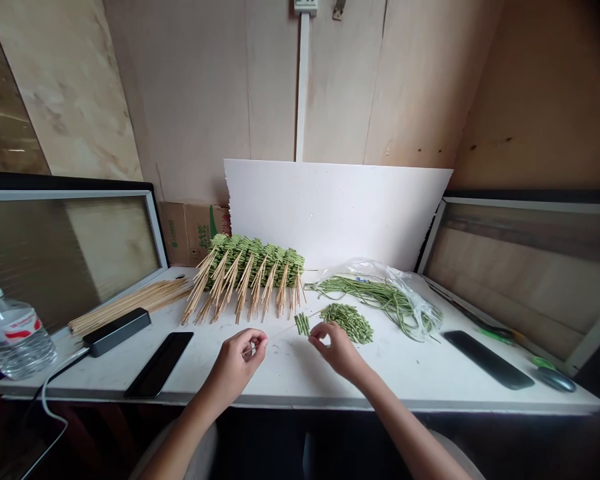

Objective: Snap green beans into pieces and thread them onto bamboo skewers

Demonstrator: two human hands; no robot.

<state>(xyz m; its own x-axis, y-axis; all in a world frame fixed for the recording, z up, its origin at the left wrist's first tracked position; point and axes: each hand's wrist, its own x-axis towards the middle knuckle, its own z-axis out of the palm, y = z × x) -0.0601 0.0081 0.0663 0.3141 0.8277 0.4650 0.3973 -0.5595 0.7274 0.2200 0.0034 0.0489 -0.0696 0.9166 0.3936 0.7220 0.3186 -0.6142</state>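
Observation:
My left hand [243,353] pinches the lower end of a thin wooden skewer [279,332], which slants up to the right. Several short cut pieces of green long bean [302,325] sit side by side on it. Just right of those pieces is my right hand [337,347], thumb and forefinger drawn together at the skewer; what they hold is too small to make out. Behind my right hand lies a heap of cut bean pieces [349,323]. Farther back on the left, filled bean skewers [257,257] are stacked in rows, bare stick ends pointing toward me.
Whole long beans [375,293] lie by a clear plastic bag [413,293]. Bare skewers [135,303], a black box [117,331], a phone [160,363] and a water bottle [15,340] are left. A dark flat slab [489,360] and a mouse [556,379] are right. A white board [337,213] stands behind.

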